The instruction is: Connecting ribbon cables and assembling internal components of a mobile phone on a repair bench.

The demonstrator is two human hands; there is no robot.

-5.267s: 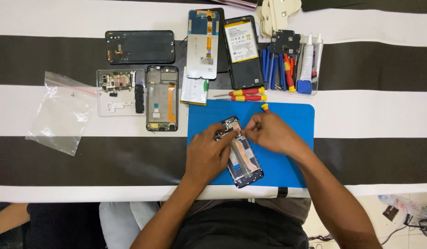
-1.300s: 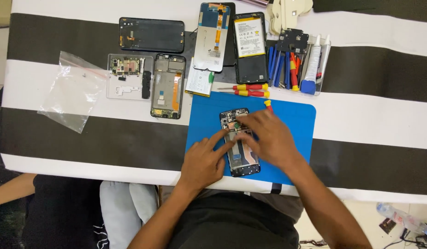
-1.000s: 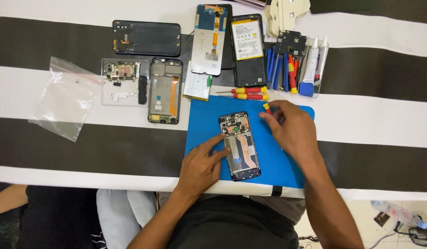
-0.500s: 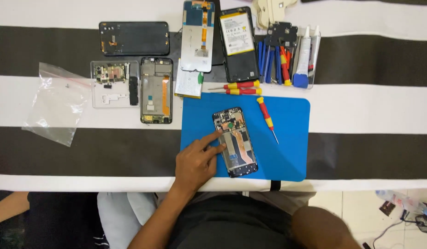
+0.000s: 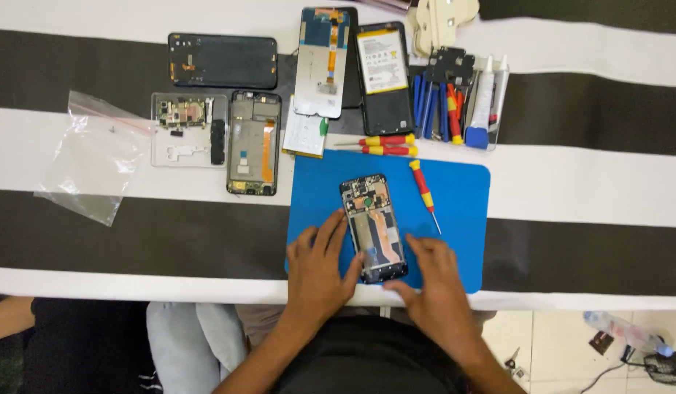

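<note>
Both my open hands, left (image 5: 317, 270) and right (image 5: 434, 284), flat beside the phone (image 5: 373, 228), screwdriver (image 5: 424, 193) at two o'clock.

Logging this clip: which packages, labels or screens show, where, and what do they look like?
Plastic bag: table's left side, clear, crumpled, flat.
Battery label: top centre, white rectangle with yellow top edge, on a black battery.
Screen panel: left of the battery, back side up, pale grey with an orange ribbon.

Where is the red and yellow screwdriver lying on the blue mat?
The screwdriver lies on the blue mat, right of the opened phone, above the right hand.
</note>
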